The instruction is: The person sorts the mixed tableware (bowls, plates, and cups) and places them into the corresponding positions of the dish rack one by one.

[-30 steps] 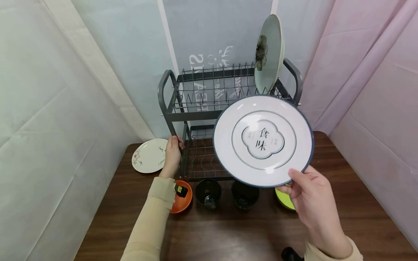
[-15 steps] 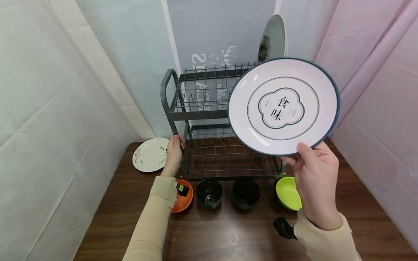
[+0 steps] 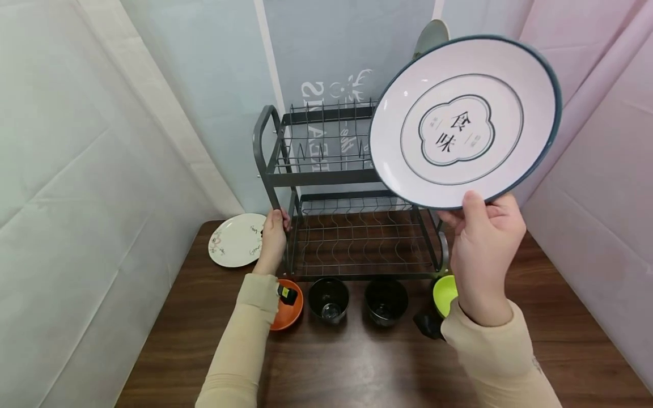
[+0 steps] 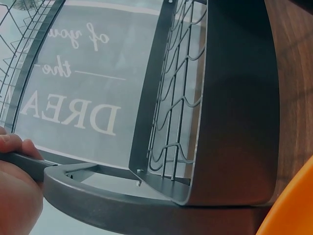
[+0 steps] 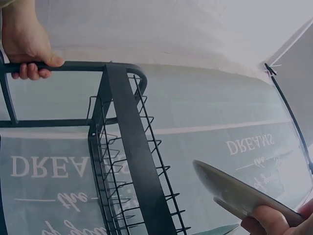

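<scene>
My right hand (image 3: 484, 246) pinches the lower edge of a white plate (image 3: 408, 127) with a dark blue rim and printed characters, thumb on its face. The plate is raised before the right part of a two-tier dark dish rack (image 3: 326, 179), and in the right wrist view the plate (image 5: 230, 183) appears nearly edge-on, apart from the rack. With curled fingers, my left hand (image 3: 272, 241) grips the rack's left upright; the right wrist view also shows this left hand (image 5: 29, 44). A grey-green plate (image 3: 432, 35) stands at the upper tier's right, mostly hidden behind the white plate.
A white patterned plate (image 3: 234, 241) lies left of the rack. Along its front stand an orange bowl (image 3: 287, 314), two black bowls (image 3: 329, 300) and a yellow-green bowl (image 3: 445, 293), partly hidden. Fabric walls (image 3: 597, 187) bound the wooden table (image 3: 357, 368).
My right hand has lifted the white plate up and to the right, covering more of the grey-green plate and uncovering the lower tier. My left hand keeps its grip on the upright.
</scene>
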`<state>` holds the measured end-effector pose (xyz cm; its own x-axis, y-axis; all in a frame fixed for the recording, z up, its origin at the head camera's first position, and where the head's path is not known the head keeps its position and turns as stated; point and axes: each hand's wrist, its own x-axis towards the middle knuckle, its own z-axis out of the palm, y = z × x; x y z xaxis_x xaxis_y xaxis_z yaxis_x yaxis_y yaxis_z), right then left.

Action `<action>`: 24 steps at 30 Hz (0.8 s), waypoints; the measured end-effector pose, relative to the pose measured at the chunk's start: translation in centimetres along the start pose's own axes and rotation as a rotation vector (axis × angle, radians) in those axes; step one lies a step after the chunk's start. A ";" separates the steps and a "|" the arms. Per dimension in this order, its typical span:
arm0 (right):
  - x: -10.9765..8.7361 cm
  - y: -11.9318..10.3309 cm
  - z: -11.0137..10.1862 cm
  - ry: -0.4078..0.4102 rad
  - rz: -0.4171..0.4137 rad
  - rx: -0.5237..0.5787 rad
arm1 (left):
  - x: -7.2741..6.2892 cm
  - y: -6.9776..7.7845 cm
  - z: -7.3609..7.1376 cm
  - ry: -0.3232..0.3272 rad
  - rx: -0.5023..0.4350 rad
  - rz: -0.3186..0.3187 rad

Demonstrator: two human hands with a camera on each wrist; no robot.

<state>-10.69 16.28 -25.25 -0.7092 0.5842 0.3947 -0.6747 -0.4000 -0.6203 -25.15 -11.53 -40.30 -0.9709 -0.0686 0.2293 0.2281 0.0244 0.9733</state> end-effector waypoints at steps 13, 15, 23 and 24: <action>2.0 1.8 1.3 0.010 -0.237 -0.195 | -0.2 0.3 0.3 -0.001 -0.036 0.051; 2.3 2.1 1.4 0.013 -0.271 -0.223 | -0.5 1.0 0.3 -0.008 -0.033 0.038; 3.2 3.0 1.8 0.041 -0.316 -0.303 | -0.7 1.4 0.3 -0.010 -0.018 0.015; 3.3 3.2 1.8 0.045 -0.327 -0.330 | -0.7 1.4 0.3 -0.009 -0.019 0.014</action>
<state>-15.56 15.68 -24.67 -0.4553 0.6751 0.5805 -0.7553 0.0523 -0.6532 -24.21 -11.16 -39.11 -0.9683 -0.0591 0.2428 0.2429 0.0068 0.9700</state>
